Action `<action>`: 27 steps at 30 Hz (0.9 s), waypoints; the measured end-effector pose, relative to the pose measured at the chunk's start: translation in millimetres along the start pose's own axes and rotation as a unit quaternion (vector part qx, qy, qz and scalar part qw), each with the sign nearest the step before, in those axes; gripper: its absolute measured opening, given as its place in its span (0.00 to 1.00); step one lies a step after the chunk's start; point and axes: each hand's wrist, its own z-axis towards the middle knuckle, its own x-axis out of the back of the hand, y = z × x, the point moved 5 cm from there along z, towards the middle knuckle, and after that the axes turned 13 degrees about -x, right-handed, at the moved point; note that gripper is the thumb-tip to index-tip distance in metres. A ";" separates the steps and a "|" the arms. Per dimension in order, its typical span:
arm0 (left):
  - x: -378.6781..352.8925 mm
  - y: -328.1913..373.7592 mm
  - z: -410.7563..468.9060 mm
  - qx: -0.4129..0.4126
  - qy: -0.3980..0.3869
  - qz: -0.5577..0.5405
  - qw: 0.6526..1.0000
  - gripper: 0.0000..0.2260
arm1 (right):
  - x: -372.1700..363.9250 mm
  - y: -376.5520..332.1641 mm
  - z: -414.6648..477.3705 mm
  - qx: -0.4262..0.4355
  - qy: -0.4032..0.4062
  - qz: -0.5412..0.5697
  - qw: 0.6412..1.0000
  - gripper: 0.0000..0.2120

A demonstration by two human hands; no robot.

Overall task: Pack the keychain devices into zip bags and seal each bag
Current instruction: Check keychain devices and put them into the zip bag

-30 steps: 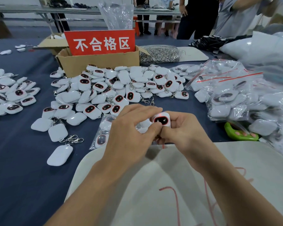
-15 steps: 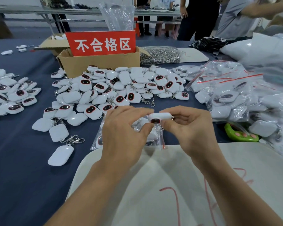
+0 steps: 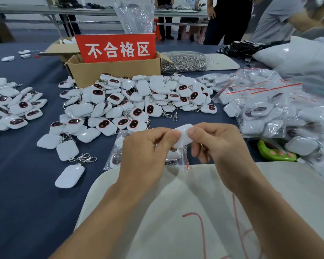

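A white keychain device (image 3: 183, 134) is held between both hands above the table, its plain white back facing me. My left hand (image 3: 148, 156) pinches its left side with thumb and fingers. My right hand (image 3: 219, 146) pinches its right side. Under the hands lie clear zip bags (image 3: 116, 156) with red seal strips, some holding devices. A big pile of loose white devices (image 3: 138, 101) with dark oval faces and metal clasps spreads behind the hands. Bagged devices (image 3: 266, 113) are heaped at the right.
A cardboard box (image 3: 112, 71) with a red sign stands at the back. A bag of metal clasps (image 3: 183, 61) lies beside it. Another pile of devices (image 3: 11, 107) sits at far left. A green object (image 3: 275, 154) lies at right. A white cloth (image 3: 176, 212) covers the near edge. People stand behind.
The device was turned over in both hands: its dark face pointed at me, then downward, and now its white back shows. Both hands stayed in place.
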 end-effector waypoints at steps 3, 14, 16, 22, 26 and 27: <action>6.1 -7.4 3.0 0.054 0.047 -0.021 0.997 0.12 | 14.8 2.8 3.9 -0.033 0.097 0.028 0.994 0.20; -17.9 7.9 -1.1 -0.024 -0.148 0.294 0.944 0.21 | 26.1 22.8 10.4 -0.107 0.224 -0.156 0.956 0.14; -26.1 9.7 -1.4 -0.048 -0.183 0.341 0.921 0.21 | 20.1 25.0 12.6 -0.120 0.205 -0.163 0.958 0.13; -18.2 2.9 -3.0 -0.009 -0.112 0.257 0.960 0.10 | -3.0 26.5 17.3 -0.138 0.089 -0.076 0.984 0.14; -12.3 9.5 -3.0 -0.039 -0.048 0.143 0.988 0.10 | -11.0 23.9 18.1 -0.106 0.033 -0.098 0.989 0.10; -12.1 12.7 -2.4 -0.054 -0.053 0.127 0.989 0.09 | -13.3 23.9 18.6 -0.097 0.032 -0.128 0.987 0.09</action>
